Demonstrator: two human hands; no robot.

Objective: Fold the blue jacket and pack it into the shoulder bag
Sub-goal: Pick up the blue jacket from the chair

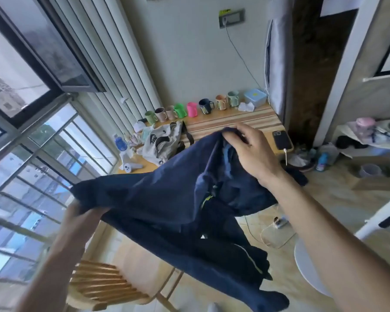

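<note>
A dark blue jacket (167, 199) with a yellow-green zip hangs stretched in the air in front of the wooden table (234, 121). My left hand (81, 212) grips its lower left corner. My right hand (250, 149) pinches the upper edge of the jacket over the table's front edge. The rest of the cloth droops down toward the floor, unfolded. The shoulder bag (162, 143), grey-white with dark markings and a black strap, lies crumpled on the table's left part, behind the jacket.
A row of coloured mugs (189, 109) and a pale blue box (254, 96) line the table's back edge. A phone (282, 139) on a cable lies at the right edge. A wooden chair (104, 282) stands below. Windows are at the left, shelves at the right.
</note>
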